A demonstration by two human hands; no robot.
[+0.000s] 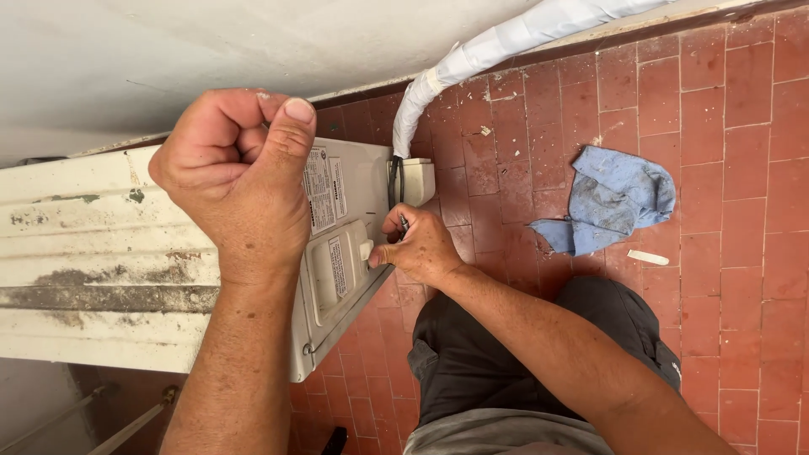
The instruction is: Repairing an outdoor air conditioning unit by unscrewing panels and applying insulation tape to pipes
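Note:
A dirty white outdoor air-conditioner unit [93, 253] stands against the wall, seen from above. My left hand [240, 181] is raised over its right end, fingers curled into a fist with the thumb up; nothing shows in it. My right hand [419, 248] is down at the unit's side panel [341, 261], pinching a thin dark tool or cable end beside the small white cover and the black cables [394, 181]. A white-wrapped pipe bundle [472, 63] runs from the wall down to that side.
A crumpled blue rag [615, 198] lies on the red tiled floor [725, 143], with a small white scrap [648, 257] next to it. My knee in dark shorts [506, 354] is below the right hand. The white wall [211, 42] is behind the unit.

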